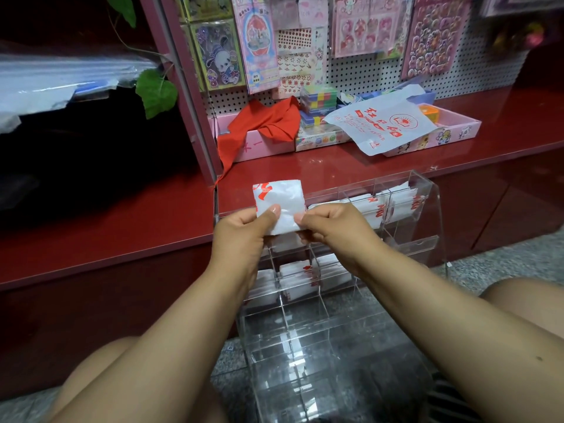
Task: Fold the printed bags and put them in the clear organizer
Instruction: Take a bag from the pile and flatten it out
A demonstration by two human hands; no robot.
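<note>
A small folded white bag with red print [279,199] is pinched between both hands above the clear organizer [427,190]. My left hand [241,232] grips its lower left edge with the thumb on top. My right hand [332,227] pinches its lower right corner. The tiered acrylic organizer stands on the floor against the red counter; its upper compartments hold folded printed bags [378,206], and more folded bags [305,276] lie in the middle row. The lower front compartments look bare. An unfolded printed bag [381,125] lies spread on the counter at the back right.
A red counter [122,215] runs across the view. On it sit pink trays [457,132] with toys, a red cloth [268,123] and colourful blocks [317,102]. Sticker packs hang on a white pegboard [366,71] behind. My knees frame the organizer on the grey floor.
</note>
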